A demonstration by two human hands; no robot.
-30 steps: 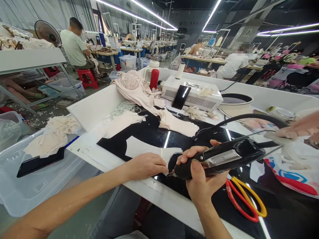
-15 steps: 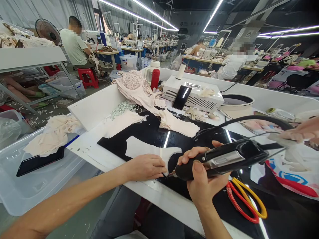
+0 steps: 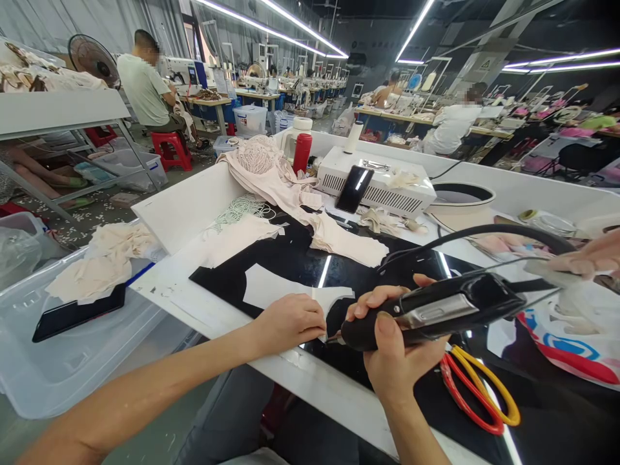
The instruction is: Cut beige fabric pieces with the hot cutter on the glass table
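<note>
My right hand [image 3: 397,349] is wrapped round a black handheld tool [image 3: 431,311] with a silver side plate, its tip pointing left. My left hand [image 3: 293,321] lies on the right part of a white fabric piece [image 3: 271,287], fingers pressed together beside the tool's tip; what they pinch is hidden. That fabric piece rests on the black glossy sheet [image 3: 227,284]. Beyond it are two beige fabric stacks, one at the left [image 3: 242,239] and one further right [image 3: 346,239].
Red-and-yellow-handled scissors [image 3: 477,391] lie right of my right hand. A white box [image 3: 402,194] with a phone [image 3: 354,188] leaning on it stands behind, near a red bottle [image 3: 302,154]. A clear bin [image 3: 29,368] is at left. Another person's hand [image 3: 593,255] shows at right.
My left hand has drawn its fingers closer together and lifted slightly at the knuckles. My right hand and the tool have hardly moved.
</note>
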